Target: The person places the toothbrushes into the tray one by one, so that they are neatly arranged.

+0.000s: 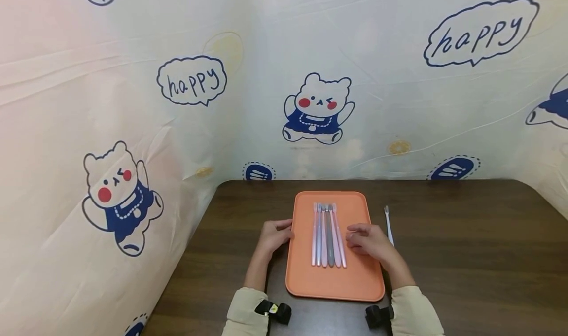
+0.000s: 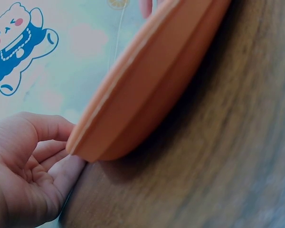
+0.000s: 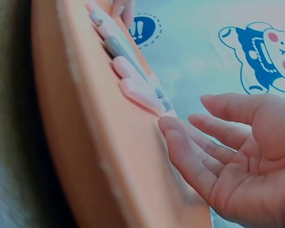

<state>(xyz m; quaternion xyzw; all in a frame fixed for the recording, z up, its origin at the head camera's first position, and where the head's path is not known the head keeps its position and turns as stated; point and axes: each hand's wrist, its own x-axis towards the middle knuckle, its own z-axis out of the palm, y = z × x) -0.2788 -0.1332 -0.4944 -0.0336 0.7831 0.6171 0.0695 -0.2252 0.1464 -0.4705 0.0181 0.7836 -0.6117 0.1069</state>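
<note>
An orange tray (image 1: pixel 335 283) lies on the dark wooden table, bearing a row of several slim toothbrushes (image 1: pixel 330 237), pink, bluish and grey, side by side with their heads at the far end. At the tray's left edge my left hand (image 1: pixel 274 235) holds the rim; the left wrist view has its fingertips on either side of the tray's edge. My right hand (image 1: pixel 370 241) hovers over the right part of the tray, fingers loosely bent and nothing in them. Its fingertips are just right of the nearest pink toothbrush (image 3: pixel 137 92).
A single light toothbrush (image 1: pixel 388 222) lies on the table (image 1: pixel 470 257) to the right of the tray, partly hidden by the right hand. Behind the table hangs a pale curtain (image 1: pixel 381 104) printed with cartoon bears.
</note>
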